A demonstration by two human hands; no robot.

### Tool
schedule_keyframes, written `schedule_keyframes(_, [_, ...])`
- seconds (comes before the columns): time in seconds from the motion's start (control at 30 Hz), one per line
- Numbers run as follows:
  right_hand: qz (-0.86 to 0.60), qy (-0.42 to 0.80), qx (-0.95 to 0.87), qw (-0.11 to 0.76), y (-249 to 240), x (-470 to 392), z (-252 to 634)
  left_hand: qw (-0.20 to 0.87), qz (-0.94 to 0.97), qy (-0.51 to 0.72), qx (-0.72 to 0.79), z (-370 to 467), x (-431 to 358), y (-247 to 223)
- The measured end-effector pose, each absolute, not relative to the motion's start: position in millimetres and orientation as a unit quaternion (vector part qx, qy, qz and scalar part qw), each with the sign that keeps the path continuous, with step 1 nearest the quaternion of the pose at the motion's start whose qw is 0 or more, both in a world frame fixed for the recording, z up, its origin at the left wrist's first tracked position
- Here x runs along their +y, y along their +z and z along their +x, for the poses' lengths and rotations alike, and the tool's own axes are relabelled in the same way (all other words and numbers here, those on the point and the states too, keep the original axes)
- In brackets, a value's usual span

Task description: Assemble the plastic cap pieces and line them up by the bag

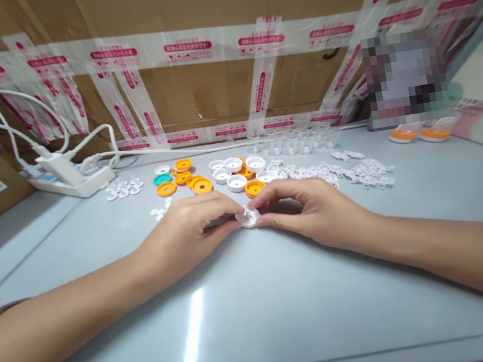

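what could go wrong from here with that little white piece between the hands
The white piece sits between the fingertips of both hands, the left and the right, so it might slip or tilt if they press unevenly. The loose white parts lie just beyond the right hand, and a knuckle could scatter them. The clear cups stand close together, so one knocked might tip its neighbours.

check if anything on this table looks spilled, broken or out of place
Nothing looks clearly spilled or broken. The one mild oddity is a single teal disc beyond the left hand, grouped with orange discs and a white disc.
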State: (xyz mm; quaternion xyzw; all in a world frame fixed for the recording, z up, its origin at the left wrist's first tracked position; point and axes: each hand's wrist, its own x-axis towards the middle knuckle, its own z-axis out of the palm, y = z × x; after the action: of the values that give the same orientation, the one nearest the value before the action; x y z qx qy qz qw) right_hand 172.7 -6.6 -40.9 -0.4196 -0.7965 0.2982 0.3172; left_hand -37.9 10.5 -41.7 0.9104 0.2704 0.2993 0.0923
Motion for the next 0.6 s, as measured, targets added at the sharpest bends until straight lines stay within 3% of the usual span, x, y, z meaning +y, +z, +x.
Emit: schedule_keyframes(0.6, [-0.426,0.276,-0.794,0.334,-42.2,-4.1,170.5,0.06,0.921,0.302,0.24,-39.7,16.4,-43.8])
